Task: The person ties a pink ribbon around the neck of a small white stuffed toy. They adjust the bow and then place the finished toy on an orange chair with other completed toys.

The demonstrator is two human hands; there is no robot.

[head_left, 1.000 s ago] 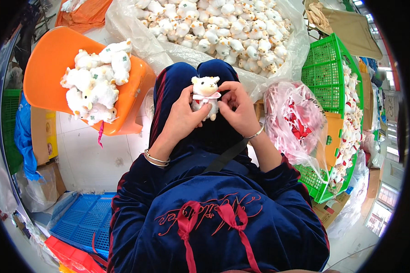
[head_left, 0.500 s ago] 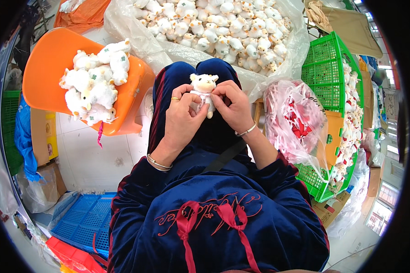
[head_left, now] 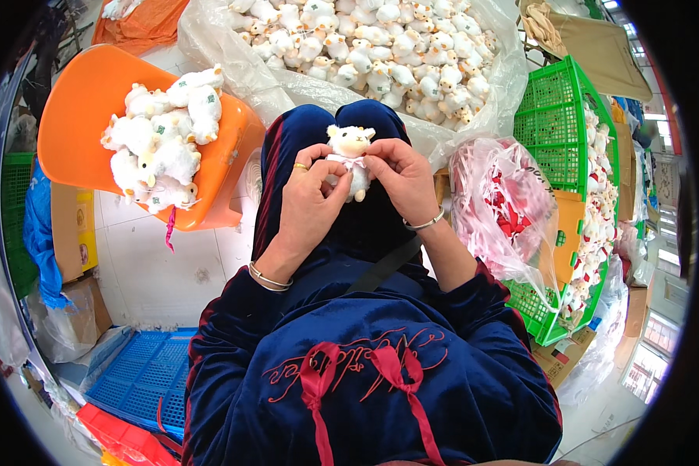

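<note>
Here's the white plush lamb (head_left: pixel 349 141), face toward us, head pointing away from the person's body, held up over the lap between the blue velvet trouser legs (head_left: pixel 281 151); a pale pink ribbon (head_left: pixel 352 162) sits at its neck; the left hand (head_left: pixel 312 194) is curled nearly closed at the lamb's left side, thumb and fingers pinching at ribbon and body; the right hand (head_left: pixel 405 179) matches it opposite, thumb and forefinger pinched together at the ribbon's other side, though how much plush it has along with the ribbon I cannot tell.

Over to the left, a pile of plush lambs (head_left: pixel 161 147) fills the seat of the orange chair (head_left: pixel 74 128); straight ahead, a big heap of plush toys (head_left: pixel 396 58) lies in a clear plastic sheet (head_left: pixel 237 74); on the right, a clear bag of pink and red ribbons (head_left: pixel 505 206) slumps against the green crate (head_left: pixel 550 132); down at lower left, a blue crate (head_left: pixel 144 377) lies just beside a red crate (head_left: pixel 123 436).
</note>
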